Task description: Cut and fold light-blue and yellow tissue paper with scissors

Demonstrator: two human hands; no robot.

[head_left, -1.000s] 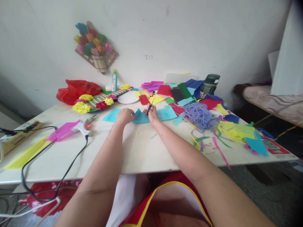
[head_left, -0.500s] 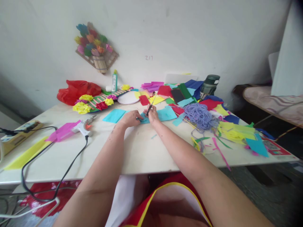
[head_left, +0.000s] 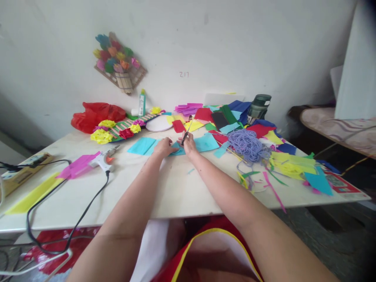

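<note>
A strip of light-blue crepe paper (head_left: 143, 145) lies across the table, passing beneath both my hands. My left hand (head_left: 165, 147) rests on its middle, with thumb and fingers apart. In my right hand (head_left: 189, 145) is a pair of scissors (head_left: 185, 138), gripped at the dark handles, blades pointing up and away from me. That hand lies on the right half of the strip, close beside the left. Small folds of the blue paper show between the hands; their detail is too small to tell.
On the left are a hot glue gun (head_left: 104, 161), its black cord and a power strip (head_left: 28, 172). A flower-decorated craft piece (head_left: 120, 131) stands behind. Purple yarn (head_left: 248, 144), coloured paper scraps (head_left: 289, 163) and a dark bottle (head_left: 259, 105) occupy the right.
My left hand has shifted slightly right, and its thumb and fingers have spread apart. My right hand stays almost in place with the scissors.
</note>
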